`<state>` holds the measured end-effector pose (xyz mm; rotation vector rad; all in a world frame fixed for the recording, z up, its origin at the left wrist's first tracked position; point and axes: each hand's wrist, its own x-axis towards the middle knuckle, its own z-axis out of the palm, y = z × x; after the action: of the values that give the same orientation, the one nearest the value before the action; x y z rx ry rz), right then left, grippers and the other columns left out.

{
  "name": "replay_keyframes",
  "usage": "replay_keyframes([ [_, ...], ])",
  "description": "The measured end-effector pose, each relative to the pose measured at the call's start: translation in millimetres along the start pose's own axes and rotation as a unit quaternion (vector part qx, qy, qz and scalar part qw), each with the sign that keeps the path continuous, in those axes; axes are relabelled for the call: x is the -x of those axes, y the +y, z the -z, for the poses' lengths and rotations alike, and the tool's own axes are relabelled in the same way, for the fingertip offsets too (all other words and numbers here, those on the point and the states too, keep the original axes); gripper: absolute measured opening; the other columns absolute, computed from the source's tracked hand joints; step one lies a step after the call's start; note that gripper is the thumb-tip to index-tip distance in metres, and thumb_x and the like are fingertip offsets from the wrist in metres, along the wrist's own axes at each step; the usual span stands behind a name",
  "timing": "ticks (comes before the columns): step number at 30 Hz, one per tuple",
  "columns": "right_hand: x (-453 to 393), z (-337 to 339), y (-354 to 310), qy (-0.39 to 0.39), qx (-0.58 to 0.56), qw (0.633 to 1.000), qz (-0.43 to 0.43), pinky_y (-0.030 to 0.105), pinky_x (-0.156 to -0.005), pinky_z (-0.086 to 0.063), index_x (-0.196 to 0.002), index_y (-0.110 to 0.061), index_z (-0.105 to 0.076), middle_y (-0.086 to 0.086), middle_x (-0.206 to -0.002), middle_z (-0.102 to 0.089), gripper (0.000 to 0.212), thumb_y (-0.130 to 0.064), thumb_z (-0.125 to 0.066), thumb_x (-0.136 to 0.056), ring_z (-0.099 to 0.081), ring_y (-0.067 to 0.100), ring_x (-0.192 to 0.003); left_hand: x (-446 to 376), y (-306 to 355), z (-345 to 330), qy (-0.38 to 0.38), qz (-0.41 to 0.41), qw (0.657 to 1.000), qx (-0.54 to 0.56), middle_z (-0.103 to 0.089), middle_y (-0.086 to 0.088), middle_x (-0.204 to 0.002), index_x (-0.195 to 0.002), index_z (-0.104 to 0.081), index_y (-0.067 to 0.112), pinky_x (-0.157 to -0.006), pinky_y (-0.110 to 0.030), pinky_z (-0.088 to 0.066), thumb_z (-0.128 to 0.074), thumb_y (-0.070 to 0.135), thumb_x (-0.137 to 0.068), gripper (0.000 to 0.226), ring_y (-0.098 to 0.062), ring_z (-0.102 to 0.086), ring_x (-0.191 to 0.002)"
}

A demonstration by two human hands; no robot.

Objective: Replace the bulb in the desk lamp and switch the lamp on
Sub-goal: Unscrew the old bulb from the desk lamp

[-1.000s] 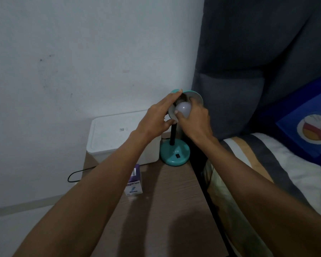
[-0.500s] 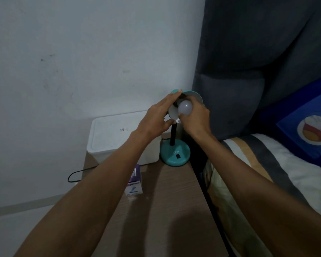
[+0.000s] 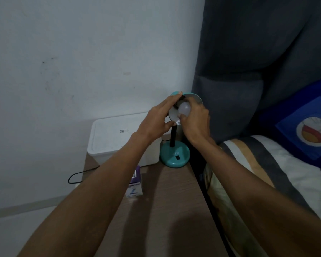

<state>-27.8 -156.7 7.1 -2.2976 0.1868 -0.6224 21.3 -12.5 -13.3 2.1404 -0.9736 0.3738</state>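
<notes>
A teal desk lamp stands at the back of the wooden bedside table, its round base (image 3: 175, 155) carrying a black switch and a black stem. The lamp's shade (image 3: 194, 96) is tilted toward me. My left hand (image 3: 157, 121) grips the shade's left rim, thumb below and fingers on top. My right hand (image 3: 195, 120) is closed around a white bulb (image 3: 184, 108) that sits inside the shade. The bulb is unlit. Its socket is hidden by my fingers.
A white lidded box (image 3: 117, 138) stands left of the lamp against the wall. A small purple and white carton (image 3: 134, 184) lies on the wooden table (image 3: 165, 219) under my left forearm. A black cable (image 3: 78, 176) loops off the left edge. A bed with striped bedding (image 3: 267, 175) adjoins on the right.
My right hand has shifted slightly around the bulb, as if turning it in the shade. My left hand keeps its hold on the shade. The lamp has not moved.
</notes>
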Motion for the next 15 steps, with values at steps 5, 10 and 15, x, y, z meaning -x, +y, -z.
replay_keyframes([
  [5, -0.6, -1.5, -0.4, -0.001, -0.004, 0.999, -0.04, 0.034, -0.098, -0.047, -0.139, -0.02, -0.053, 0.013, -0.138, -0.046, 0.059, -0.002, -0.068, -0.085, -0.052, 0.031, -0.123, 0.5, -2.7, -0.4, 0.003, -0.002, 1.0, -0.004, -0.04, -0.004, -0.165, -0.161, -0.033, 0.014, -0.112, -0.035, -0.05, -0.084, -0.002, -0.079, 0.098, -0.019, -0.041, -0.15],
  [10, 0.3, 1.1, 0.1, -0.007, -0.01, 1.0, -0.025, 0.024, -0.086, -0.041, -0.136, -0.024, -0.056, 0.015, -0.131, -0.052, 0.054, 0.001, -0.061, -0.089, -0.057, 0.029, -0.115, -1.7, -2.6, -1.6, 0.004, -0.003, 1.0, -0.006, -0.04, -0.004, -0.164, -0.161, -0.033, 0.014, -0.112, -0.031, -0.05, -0.084, -0.004, -0.079, 0.099, -0.019, -0.043, -0.148],
  [15, 8.6, 8.8, 1.1, -0.022, -0.035, 0.998, -0.039, 0.023, -0.082, -0.04, -0.129, -0.025, -0.057, 0.011, -0.13, -0.045, 0.054, -0.001, -0.067, -0.082, -0.055, 0.027, -0.112, 0.0, -3.6, -0.5, 0.003, 0.006, 1.0, 0.004, -0.041, -0.002, -0.164, -0.161, -0.033, 0.017, -0.112, -0.034, -0.051, -0.084, -0.002, -0.08, 0.098, -0.018, -0.043, -0.148],
])
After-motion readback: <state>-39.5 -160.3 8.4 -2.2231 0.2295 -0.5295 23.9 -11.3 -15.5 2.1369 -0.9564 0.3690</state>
